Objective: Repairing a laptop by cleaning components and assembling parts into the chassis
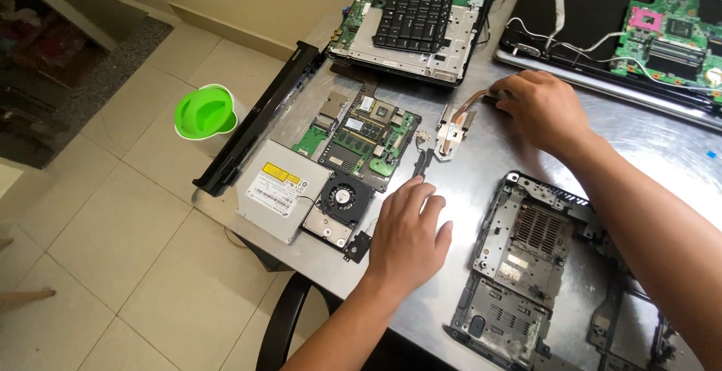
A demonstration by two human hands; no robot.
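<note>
The right hand (543,107) is laid, fingers curled, over the far end of a copper heat pipe assembly (456,126) at the upper middle of the frame; whether it is truly gripped cannot be told. The left hand (408,234) rests flat and open on the bench (481,162), its fingertips just beside a small black bracket (421,163). Left of it lies a green circuit board (366,139) with a fan (345,197), touching a silver optical drive (274,188). A stripped bottom shell (519,266) sits at lower right. A keyboard deck (416,10) and another opened laptop (639,25) lie along the top. The teardown appears well advanced, with the main parts already separated.
</note>
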